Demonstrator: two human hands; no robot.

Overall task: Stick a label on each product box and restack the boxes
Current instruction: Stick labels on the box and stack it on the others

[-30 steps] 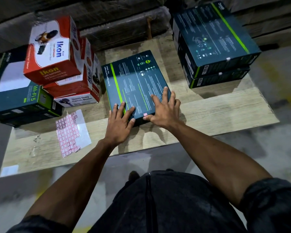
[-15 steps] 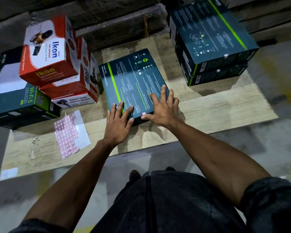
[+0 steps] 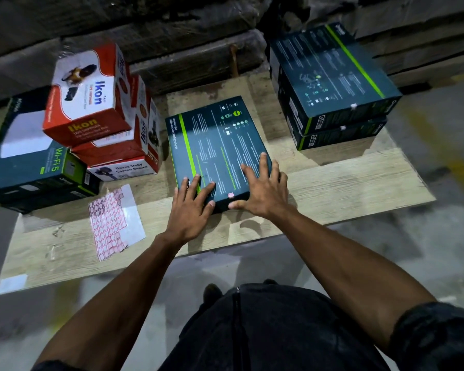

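Observation:
A flat dark teal box (image 3: 217,145) with a green stripe lies on the wooden board (image 3: 346,183). A small pink label (image 3: 231,195) sits at its near edge. My left hand (image 3: 190,210) rests flat on the box's near left corner, fingers spread. On the near right corner my right hand (image 3: 260,191) lies flat too, its thumb by the label. A sheet of pink labels (image 3: 113,223) lies left of the box. Two matching teal boxes (image 3: 332,84) are stacked at the back right.
Red and white Ikon boxes (image 3: 91,95) are piled at the back left, leaning on a dark Wi-Fi box (image 3: 30,162). Wrapped pallets (image 3: 172,36) close off the back. Grey floor (image 3: 426,250) surrounds the board, and my dark trousers (image 3: 265,330) fill the bottom.
Both hands stay flat on the teal box's near edge. The view has shifted slightly; the box and hands hardly moved.

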